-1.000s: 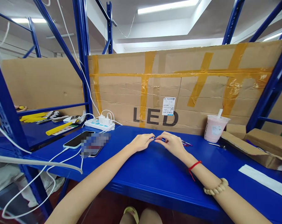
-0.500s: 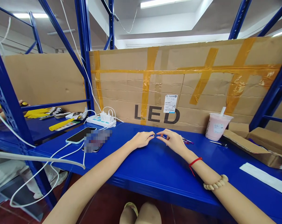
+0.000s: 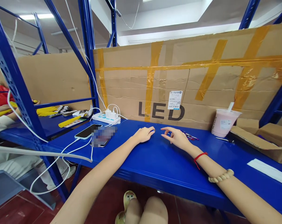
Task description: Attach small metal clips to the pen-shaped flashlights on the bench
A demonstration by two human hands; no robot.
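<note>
Both hands rest on the blue shelf top (image 3: 155,161), a short gap between them. My left hand (image 3: 144,134) is curled, and its fingertips pinch a tiny dark-blue thing too small to name. My right hand (image 3: 177,137) lies just to the right, its thumb and fingers spread apart and nothing in them. A red string and a bead bracelet (image 3: 221,176) circle my right wrist and forearm. Several small coloured clip-like pieces (image 3: 190,136) lie on the shelf just behind my right hand.
A taped cardboard wall marked LED (image 3: 178,84) closes the back. At left lie two phones (image 3: 88,131), a white power strip (image 3: 107,117) and trailing cables. At right stand a pink drink cup (image 3: 225,123), an open cardboard box (image 3: 260,138) and a white strip (image 3: 269,169). Another person's arm (image 3: 1,119) shows far left.
My hands, which met fingertip to fingertip over a small blue piece, have drawn apart. My right hand has let go and spread. The camera has tilted down and shifted slightly.
</note>
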